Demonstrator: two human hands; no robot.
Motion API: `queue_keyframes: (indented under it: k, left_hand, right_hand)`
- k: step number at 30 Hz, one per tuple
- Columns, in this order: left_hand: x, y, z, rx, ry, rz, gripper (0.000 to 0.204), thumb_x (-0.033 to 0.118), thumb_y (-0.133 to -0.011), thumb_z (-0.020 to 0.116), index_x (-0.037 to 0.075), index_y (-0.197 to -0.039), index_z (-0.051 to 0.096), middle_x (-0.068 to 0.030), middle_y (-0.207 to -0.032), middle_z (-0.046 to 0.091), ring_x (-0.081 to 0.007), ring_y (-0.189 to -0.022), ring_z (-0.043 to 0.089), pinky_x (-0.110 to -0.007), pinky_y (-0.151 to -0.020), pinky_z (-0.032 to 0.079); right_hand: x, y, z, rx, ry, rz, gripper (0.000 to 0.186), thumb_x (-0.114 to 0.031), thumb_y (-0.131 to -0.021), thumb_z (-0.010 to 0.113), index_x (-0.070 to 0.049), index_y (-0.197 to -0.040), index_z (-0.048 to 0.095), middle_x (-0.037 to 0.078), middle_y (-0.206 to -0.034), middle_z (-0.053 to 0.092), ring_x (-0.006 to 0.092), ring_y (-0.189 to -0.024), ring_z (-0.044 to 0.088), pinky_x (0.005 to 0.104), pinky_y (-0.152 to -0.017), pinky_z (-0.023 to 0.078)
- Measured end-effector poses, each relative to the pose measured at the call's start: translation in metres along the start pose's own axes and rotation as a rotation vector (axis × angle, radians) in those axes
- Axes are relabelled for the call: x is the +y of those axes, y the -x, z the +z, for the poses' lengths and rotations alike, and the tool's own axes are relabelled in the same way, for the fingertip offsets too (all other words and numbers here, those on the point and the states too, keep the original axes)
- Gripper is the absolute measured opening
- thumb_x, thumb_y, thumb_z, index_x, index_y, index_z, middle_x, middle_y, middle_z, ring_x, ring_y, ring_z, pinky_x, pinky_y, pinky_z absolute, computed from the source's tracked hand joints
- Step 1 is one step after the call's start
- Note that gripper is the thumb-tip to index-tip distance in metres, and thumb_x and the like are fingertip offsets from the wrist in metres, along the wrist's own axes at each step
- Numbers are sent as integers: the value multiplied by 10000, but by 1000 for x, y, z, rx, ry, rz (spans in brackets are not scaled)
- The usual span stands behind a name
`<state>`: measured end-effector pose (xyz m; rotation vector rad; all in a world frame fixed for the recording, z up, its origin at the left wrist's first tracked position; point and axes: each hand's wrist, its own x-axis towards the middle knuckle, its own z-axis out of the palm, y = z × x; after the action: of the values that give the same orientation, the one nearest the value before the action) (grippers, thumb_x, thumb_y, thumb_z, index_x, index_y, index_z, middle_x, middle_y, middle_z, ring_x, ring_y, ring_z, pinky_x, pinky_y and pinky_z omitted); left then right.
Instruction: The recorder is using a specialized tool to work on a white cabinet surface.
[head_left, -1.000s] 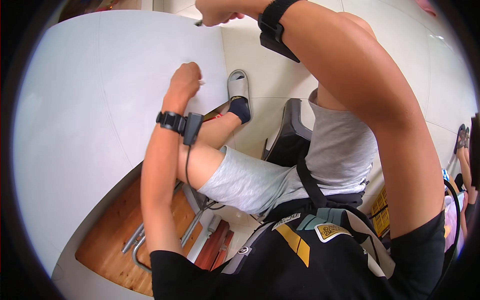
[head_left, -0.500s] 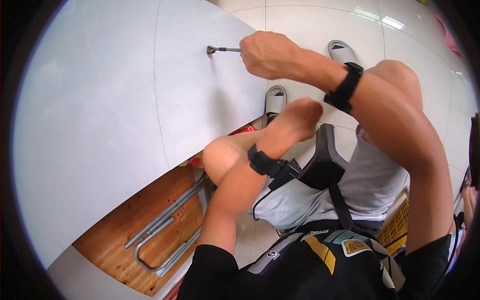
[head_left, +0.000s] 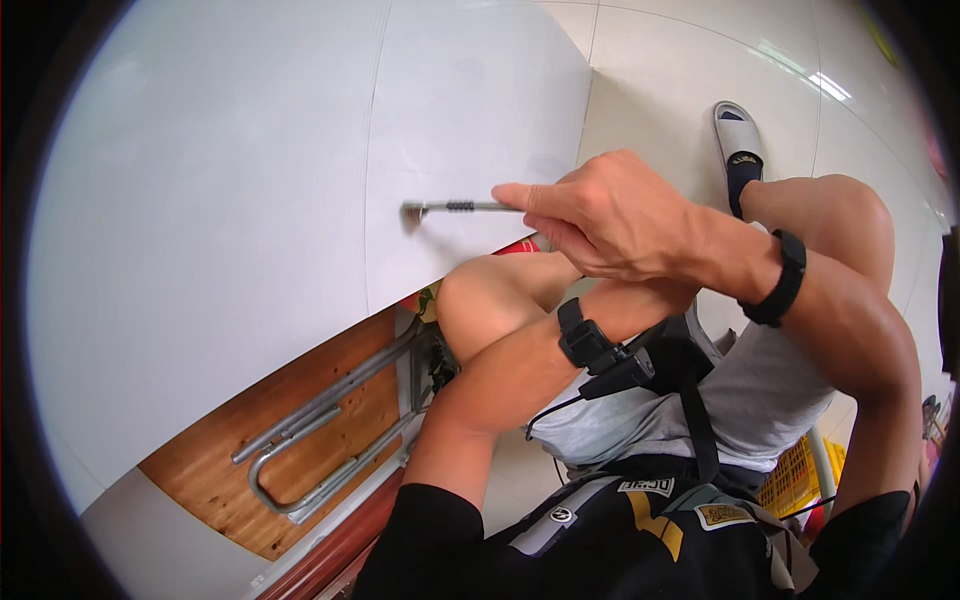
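Note:
My right hand [head_left: 610, 215] is closed on a slim metal tool [head_left: 460, 206] with a dark ribbed section, its index finger lying along the shaft. The tool's blurred small head [head_left: 413, 212] is over the white tabletop [head_left: 220, 200]; whether they touch I cannot tell. My left hand [head_left: 660, 295] is low beneath my right hand, near my leg, with its fingers hidden behind the right.
Below the table are a wooden board [head_left: 360, 440] with folded metal tubes [head_left: 300, 425], and a red item [head_left: 518, 247]. A yellow crate [head_left: 785, 480] stands beside me at lower right, with my slippered foot [head_left: 737, 135] on the tiles. Someone's feet [head_left: 930, 410] appear at the far right edge.
My right hand has come down toward me, lowering the tool's head along the table. My left hand has moved rightward from over the table and is now under my right. My view has shifted.

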<state>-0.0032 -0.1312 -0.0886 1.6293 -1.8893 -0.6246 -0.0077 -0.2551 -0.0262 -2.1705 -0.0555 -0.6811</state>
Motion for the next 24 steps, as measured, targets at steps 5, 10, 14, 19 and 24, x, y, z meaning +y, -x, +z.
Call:
queue_keyframes:
  k: [5, 10, 14, 19, 24]
  left_hand:
    - [-2, -14, -9, -326, -1, -96, 195, 36, -861, 601, 38, -1030, 697, -166, -1053, 708, -299, -1009, 678, -398, -879, 537]
    - [-15, 16, 8, -177, -150, -52, 272, 92, -898, 605, 74, -1148, 712, -123, -1202, 684, -195, -1199, 600, -374, -1007, 480]
    - [3, -17, -10, -539, -149, -146, 272, 137, -886, 619, 69, -1138, 694, -132, -1186, 690, -199, -1183, 615, -390, -978, 490]
    - [-14, 18, 18, 222, -56, -32, 201, 89, -817, 625, 70, -994, 718, -145, -992, 727, -291, -980, 688, -427, -889, 512]
    - [-17, 4, 14, -221, -197, 28, 221, 100, -807, 644, 73, -1016, 709, -136, -981, 713, -262, -958, 662, -394, -883, 500]
  right_hand:
    - [9, -17, -3, 255, -40, 390, 319, -77, -919, 640, -45, -1228, 710, 182, -565, 549, 332, -467, 552, 432, -488, 433]
    - [-23, 2, 21, 86, -46, 126, 342, -68, -928, 613, -33, -1260, 687, 179, -604, 537, 301, -468, 536, 404, -475, 412]
    - [3, -13, 2, 269, -15, 392, 360, -68, -916, 618, -50, -1268, 687, 201, -598, 550, 361, -491, 564, 440, -480, 418]
    - [-20, -4, 14, 118, -37, 235, 285, -134, -911, 607, -80, -1161, 733, 222, -620, 606, 425, -549, 604, 512, -532, 482]
    - [-12, -8, 6, 185, -158, 398, 289, -132, -923, 595, -70, -1174, 724, 240, -628, 607, 440, -553, 598, 513, -543, 483]
